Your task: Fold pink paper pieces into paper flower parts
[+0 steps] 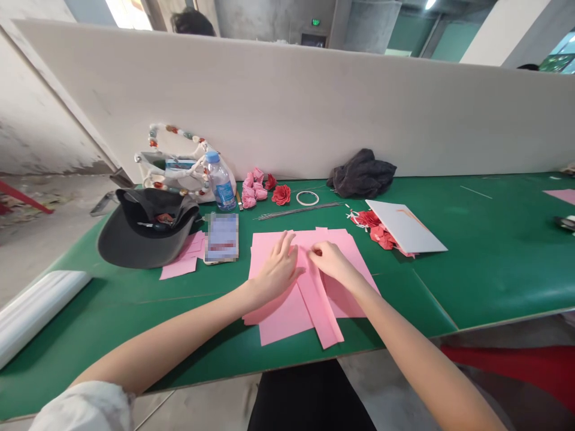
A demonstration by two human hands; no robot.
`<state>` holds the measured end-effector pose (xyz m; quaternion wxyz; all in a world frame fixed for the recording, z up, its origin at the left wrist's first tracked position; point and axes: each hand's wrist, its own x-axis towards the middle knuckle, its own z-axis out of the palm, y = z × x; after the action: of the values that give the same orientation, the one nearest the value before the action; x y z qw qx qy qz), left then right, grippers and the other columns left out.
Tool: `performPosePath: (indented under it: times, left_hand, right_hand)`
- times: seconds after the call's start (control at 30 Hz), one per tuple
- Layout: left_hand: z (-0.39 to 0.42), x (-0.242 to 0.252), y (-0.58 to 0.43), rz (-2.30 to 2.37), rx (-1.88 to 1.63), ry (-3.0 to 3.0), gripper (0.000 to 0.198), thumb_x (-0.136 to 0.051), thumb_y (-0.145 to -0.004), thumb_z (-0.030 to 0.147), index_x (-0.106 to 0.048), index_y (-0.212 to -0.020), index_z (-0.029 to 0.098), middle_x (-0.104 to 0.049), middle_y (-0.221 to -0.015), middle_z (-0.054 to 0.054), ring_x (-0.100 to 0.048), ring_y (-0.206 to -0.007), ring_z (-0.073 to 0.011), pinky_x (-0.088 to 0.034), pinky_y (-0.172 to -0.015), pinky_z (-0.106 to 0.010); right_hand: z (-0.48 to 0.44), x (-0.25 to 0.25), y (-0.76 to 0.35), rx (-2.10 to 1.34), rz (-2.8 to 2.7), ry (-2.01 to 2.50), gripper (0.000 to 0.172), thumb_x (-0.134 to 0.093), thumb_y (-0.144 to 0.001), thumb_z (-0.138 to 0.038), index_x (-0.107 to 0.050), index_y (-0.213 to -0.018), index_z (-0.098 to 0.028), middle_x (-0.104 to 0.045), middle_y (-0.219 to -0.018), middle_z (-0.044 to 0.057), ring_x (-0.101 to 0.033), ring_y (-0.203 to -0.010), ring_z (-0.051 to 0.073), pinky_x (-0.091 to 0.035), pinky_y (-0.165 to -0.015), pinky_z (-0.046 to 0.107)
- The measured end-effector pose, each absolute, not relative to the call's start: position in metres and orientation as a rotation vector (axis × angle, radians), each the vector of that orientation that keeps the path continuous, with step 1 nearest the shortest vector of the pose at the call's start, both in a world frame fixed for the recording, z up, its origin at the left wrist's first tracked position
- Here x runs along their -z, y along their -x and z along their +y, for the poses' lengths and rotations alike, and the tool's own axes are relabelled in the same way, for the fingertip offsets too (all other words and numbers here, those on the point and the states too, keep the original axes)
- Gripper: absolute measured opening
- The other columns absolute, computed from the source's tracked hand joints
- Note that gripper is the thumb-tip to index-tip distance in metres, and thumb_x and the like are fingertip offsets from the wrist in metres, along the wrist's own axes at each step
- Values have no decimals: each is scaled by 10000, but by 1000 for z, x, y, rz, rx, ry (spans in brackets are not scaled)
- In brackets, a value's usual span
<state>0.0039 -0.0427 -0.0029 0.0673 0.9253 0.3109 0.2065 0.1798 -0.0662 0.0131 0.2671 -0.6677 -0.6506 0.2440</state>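
Several sheets of pink paper (284, 328) lie overlapping on the green table in front of me. Across them runs a long folded strip of pink paper (324, 317), its lower end reaching toward the table's front edge. My left hand (281, 267) rests on the paper left of the strip, palm down, fingers stretched out. At the strip's upper part, my right hand (329, 258) has its thumb and fingers closed together on the paper's edge. The fingertips of the two hands are a short way apart.
Behind the sheets lie thin wires (299, 211), a white ring (308, 198), and pink and red paper flowers (281, 194). A cap (135, 239), a phone (222, 238) and a water bottle (220, 182) stand left. A white card (406, 226) and a dark cloth bundle (363, 173) lie right.
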Motion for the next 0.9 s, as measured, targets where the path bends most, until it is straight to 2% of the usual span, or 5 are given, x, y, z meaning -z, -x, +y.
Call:
performPosePath:
  times: [0.1, 0.17, 0.4, 0.6, 0.9]
  left_hand:
    - [-43, 2, -3, 974, -331, -2938, 338, -484, -939, 381, -523, -1118, 98, -531, -1204, -197, -487, -1196, -340, -419, -979, -471]
    - [-42, 1, -2, 982, -230, -2979, 371, -442, -954, 412, -524, -1125, 93, -560, -1126, -176, -556, -1043, -300, -437, -919, -440]
    - [-28, 0, 2, 876, -264, -2942, 487, -404, -940, 513, -514, -1188, 108, -544, -1089, -161, -524, -984, -300, -411, -876, -424]
    - [-28, -2, 2, 906, -265, -2944, 514, -453, -921, 519, -518, -1212, 100, -541, -1099, -167, -523, -990, -303, -398, -877, -409]
    - [-32, 4, 2, 939, -334, -2967, 484, -395, -947, 507, -523, -1166, 94, -540, -1133, -175, -505, -1046, -309, -386, -924, -441]
  right_hand:
    - [-62, -11, -179, -704, -1777, 1823, 317, -451, -814, -299, -332, -536, -204, -286, -511, -55, -297, -510, 99, -215, -524, 260]
    - [-54, -10, -180, -697, -1785, 1823, 324, -439, -822, -314, -341, -534, -203, -283, -519, -54, -303, -515, 98, -216, -520, 254]
    - [-27, 3, -187, -583, -1772, 1946, 314, -467, -747, -191, -358, -453, -203, -230, -484, -58, -281, -500, 96, -185, -520, 260]
    - [-40, 1, -183, -528, -1738, 2053, 294, -495, -737, -156, -406, -461, -202, -329, -471, -40, -303, -479, 106, -201, -523, 274]
    - [-56, -16, -175, -598, -1801, 1946, 407, -490, -853, -336, -440, -473, -198, -450, -466, -10, -444, -496, 131, -281, -554, 259]
